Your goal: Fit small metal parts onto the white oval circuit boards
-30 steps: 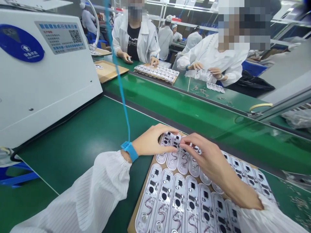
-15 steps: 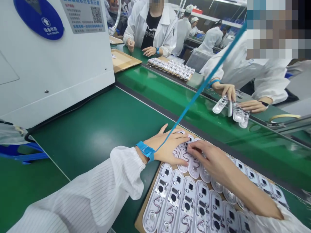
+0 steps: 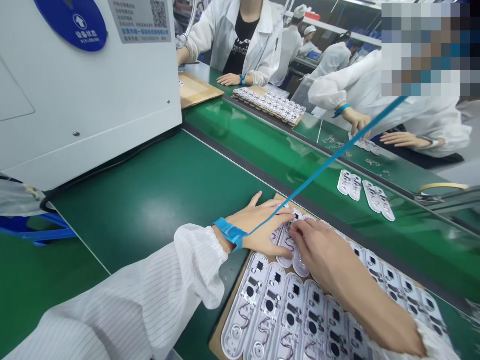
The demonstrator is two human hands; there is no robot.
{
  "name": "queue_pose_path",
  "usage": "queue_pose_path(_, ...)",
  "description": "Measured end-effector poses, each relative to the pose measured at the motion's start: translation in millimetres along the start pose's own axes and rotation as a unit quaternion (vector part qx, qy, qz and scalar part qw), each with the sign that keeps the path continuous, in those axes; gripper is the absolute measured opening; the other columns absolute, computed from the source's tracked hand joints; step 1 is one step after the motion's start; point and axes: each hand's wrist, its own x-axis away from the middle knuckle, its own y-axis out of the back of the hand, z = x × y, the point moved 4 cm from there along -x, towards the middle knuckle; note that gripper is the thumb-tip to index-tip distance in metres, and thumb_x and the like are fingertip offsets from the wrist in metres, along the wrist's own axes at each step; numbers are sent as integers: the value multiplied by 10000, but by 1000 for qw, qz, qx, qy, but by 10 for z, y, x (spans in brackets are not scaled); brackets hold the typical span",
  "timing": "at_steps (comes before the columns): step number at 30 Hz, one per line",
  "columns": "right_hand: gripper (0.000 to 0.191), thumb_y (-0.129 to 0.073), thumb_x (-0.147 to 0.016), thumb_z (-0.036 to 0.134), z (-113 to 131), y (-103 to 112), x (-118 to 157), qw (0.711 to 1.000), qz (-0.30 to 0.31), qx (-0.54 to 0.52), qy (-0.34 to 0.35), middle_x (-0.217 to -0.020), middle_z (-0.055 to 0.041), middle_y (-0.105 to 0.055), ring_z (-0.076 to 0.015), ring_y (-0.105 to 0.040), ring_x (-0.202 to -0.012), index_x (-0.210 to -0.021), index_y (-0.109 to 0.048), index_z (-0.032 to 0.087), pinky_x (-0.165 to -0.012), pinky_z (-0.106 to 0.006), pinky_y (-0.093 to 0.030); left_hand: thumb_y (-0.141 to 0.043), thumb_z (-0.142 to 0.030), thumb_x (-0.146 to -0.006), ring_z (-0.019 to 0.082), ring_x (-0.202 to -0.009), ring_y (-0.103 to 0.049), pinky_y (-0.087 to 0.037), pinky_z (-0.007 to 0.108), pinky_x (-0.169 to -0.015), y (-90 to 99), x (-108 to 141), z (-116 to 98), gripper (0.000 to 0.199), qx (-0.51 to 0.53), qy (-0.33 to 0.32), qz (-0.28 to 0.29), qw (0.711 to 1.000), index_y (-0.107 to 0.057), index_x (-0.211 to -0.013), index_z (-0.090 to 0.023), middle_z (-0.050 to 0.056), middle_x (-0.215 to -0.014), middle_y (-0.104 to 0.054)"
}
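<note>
Rows of white oblong plastic housings (image 3: 269, 305), each with a circuit board, black chips and thin dark wires, lie on a cardboard sheet (image 3: 217, 342). My left hand (image 3: 262, 226) rests flat over the far row at its left end, fingers spread, covering part of several housings. Beside it, my right hand (image 3: 318, 250) has thumb and fingers pinched together, low over a housing in the same row. What its fingertips hold, if anything, is hidden. A blue wrist strap (image 3: 229, 233) circles my left wrist, and its cord (image 3: 326, 162) stretches up to the right.
A white machine (image 3: 123, 95) stands at the left on the green table (image 3: 150, 190). Beyond the table runs a green conveyor belt (image 3: 262, 150) carrying several housings (image 3: 378, 200). Across it, co-workers' hands (image 3: 356, 122) work near another loaded cardboard sheet (image 3: 296, 121).
My hands stay at nearly the same spot, the right still pinched. Across the belt, a co-worker has let go of several housings, which now lie on the belt, and has drawn back.
</note>
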Motion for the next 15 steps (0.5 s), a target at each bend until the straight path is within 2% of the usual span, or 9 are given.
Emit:
queue_pose_path(5, 224, -478, -807, 32, 37, -51, -11, 999, 13, 38, -5, -863, -153, -684, -301, -624, -810, -872, -670, 128, -785, -421, -481, -677, -588, -782, 313, -1464, -279, 15, 653, -1195, -1, -11, 6, 753, 2, 8, 10, 1000, -464, -1392, -200, 98, -1509, -459)
queue_pose_path(10, 230, -449, -857, 75, 53, -36, -16, 1000, 26, -1, -13, -840, -132, -680, -286, -623, -784, -808, -659, 156, -747, -416, -478, -660, -600, -803, 309, -1464, -277, 24, 651, -1194, -17, -7, 16, 777, 6, 1, 2, 1000, -440, -1421, -183, 89, -1523, -442)
queue_pose_path(12, 253, -417, -909, 132, 37, 87, 42, 998, -13, -51, -42, -874, -115, -687, -280, -638, -809, -863, -662, 174, -735, -415, -485, -673, -613, -796, 305, -1466, -273, 22, 633, -1202, -9, 0, 18, 788, 2, 6, 5, 1000, -450, -1414, -177, 80, -1528, -436)
queue_pose_path(15, 312, -377, -992, 354, -113, 368, 342, 976, -126, -144, -108, -1038, -101, -697, -266, -669, -877, -1078, -645, 217, -710, -398, -512, -702, -611, -783, 298, -1472, -263, 6, 609, -1209, 31, 3, 5, 800, 0, 6, 10, 1000, -453, -1411, -181, 75, -1532, -432)
